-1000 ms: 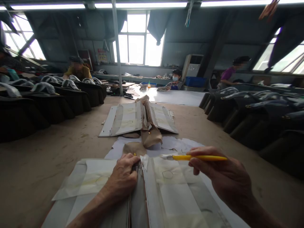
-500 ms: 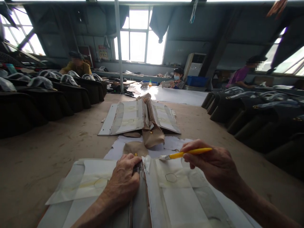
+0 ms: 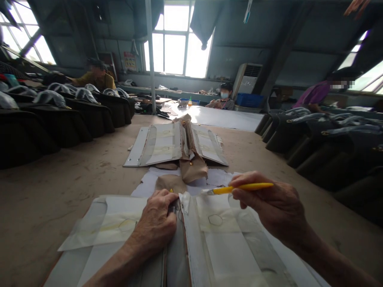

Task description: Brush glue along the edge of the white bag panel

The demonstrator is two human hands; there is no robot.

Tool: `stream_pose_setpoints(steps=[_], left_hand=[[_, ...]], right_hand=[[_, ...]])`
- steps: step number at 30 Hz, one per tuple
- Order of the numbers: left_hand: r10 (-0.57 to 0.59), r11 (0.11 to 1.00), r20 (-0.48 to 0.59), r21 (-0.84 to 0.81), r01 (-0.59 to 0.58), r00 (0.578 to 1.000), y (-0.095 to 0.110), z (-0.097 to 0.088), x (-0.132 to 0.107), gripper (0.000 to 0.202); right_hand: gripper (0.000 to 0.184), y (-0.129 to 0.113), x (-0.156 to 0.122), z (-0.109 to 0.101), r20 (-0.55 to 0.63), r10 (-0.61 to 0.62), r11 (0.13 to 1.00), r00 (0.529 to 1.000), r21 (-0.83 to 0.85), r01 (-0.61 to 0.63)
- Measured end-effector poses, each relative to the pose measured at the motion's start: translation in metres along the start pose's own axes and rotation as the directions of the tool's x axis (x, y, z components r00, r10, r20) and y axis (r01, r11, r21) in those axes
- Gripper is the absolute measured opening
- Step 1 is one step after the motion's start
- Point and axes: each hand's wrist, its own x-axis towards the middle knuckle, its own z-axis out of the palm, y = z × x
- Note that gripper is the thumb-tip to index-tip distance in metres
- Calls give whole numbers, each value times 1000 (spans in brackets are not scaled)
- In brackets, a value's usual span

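Bright windows (image 3: 175,52) (grey walls (image 3: 233,48))

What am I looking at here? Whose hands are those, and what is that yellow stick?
This picture comes from a camera worn on a person's head, so you see just what they see when they look down at their own two hands. There is no machine. The left hand presses down on the middle fold of an opened-up white panel piece that lies on a big brown table. The right hand holds a yellow brush in a closed grip, its pale tip pointing at the fold. Further along the table lies another panel piece, with a tan fabric flap hanging off it. Rows of dark bags stand at both sides. Other people sit at work far off by the windows.
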Motion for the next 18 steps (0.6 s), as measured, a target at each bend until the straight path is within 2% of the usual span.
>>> stream_pose_setpoints(steps=[3,6,12,18], left_hand=[[5,1000,-5,2,-5,1000,-1,0,1,43],[-2,1000,-4,-8,2,1000,-1,1,2,43],[2,1000,-13,-8,-2,1000,-1,1,4,41],[19,1000,-20,1,-19,1000,-4,2,4,42]], right_hand=[[4,-5,1,6,28,-29,999,999,37,28],[2,-6,0,7,67,-61,998,996,-29,63],[6,-5,-4,-1,-34,-75,986,997,-149,70],[8,-16,-22,2,72,-167,970,983,-169,177]])
